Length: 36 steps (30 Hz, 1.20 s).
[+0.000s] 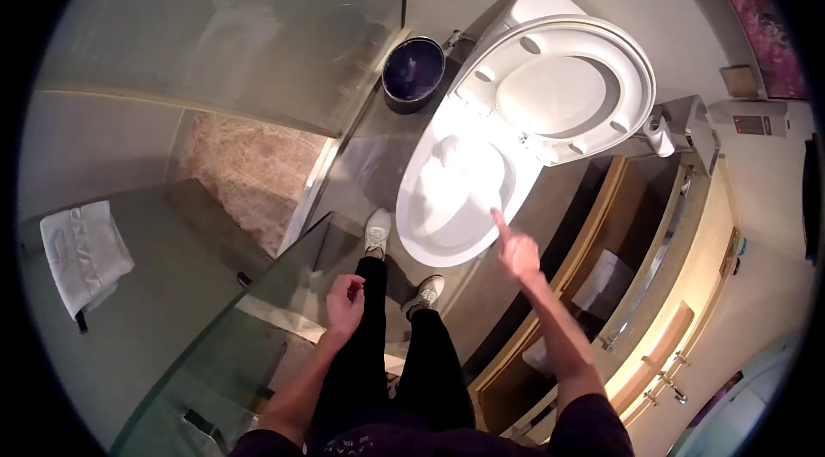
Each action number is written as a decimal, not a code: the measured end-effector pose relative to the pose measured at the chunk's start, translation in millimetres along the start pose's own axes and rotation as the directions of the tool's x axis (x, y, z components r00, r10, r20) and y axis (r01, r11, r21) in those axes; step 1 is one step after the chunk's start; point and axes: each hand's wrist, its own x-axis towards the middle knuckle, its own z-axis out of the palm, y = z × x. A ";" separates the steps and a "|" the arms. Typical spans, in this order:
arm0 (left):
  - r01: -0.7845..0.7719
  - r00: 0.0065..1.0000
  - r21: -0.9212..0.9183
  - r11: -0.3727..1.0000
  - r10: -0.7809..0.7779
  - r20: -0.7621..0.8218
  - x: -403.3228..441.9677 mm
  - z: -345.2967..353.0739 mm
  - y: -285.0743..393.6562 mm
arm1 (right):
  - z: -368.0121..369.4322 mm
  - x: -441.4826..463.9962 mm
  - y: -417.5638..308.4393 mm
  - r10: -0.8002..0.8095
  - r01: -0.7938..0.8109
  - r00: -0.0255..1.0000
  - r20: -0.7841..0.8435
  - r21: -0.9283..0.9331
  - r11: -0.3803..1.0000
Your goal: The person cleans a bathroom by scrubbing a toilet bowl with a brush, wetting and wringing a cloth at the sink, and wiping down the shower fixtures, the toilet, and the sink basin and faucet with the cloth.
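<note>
A white toilet stands in front of me, its lid and seat raised against the tank. Strong glare washes out the inside of the bowl. Over the bowl's right front rim, my right hand points with the index finger stretched out and the other fingers curled. It holds nothing, and whether the fingertip touches the rim I cannot tell. Lower and to the left, my left hand hangs in front of my left leg with its fingers loosely curled. Nothing shows in it.
A dark waste bin stands left of the toilet. Glass panels and a hanging white towel are on the left. To the right are a toilet paper roll, an open wooden drawer with white items, and a counter with a tap.
</note>
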 end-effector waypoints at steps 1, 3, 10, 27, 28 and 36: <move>-0.003 1.000 -0.004 1.000 0.003 -0.001 1.8 -0.5 -4.7 | -11.8 21.5 4.6 -0.042 0.039 0.998 -0.054 -0.056 0.998; -0.043 0.999 0.040 0.998 0.044 -0.023 0.6 -3.2 -12.8 | -35.8 65.4 1.9 -0.049 0.038 0.996 -0.073 -0.141 0.989; -0.028 1.000 0.085 0.996 0.029 -0.005 -18.4 5.3 -21.4 | -49.7 106.8 48.9 0.054 -0.056 0.998 -0.017 -0.237 0.970; 0.084 0.996 0.126 0.988 -0.081 -0.035 -153.6 30.5 -42.9 | 166.3 -175.2 -3.9 0.297 -0.303 0.944 0.146 0.740 0.601; 0.095 0.995 0.110 0.989 -0.093 -0.027 -161.1 32.7 -43.1 | 151.6 -175.0 -24.2 0.269 -0.392 0.917 0.295 0.794 0.464; 0.097 0.995 0.090 0.991 -0.100 0.023 -181.6 24.2 -47.3 | 75.6 -37.9 -78.9 0.150 -0.035 0.987 -0.058 0.832 0.554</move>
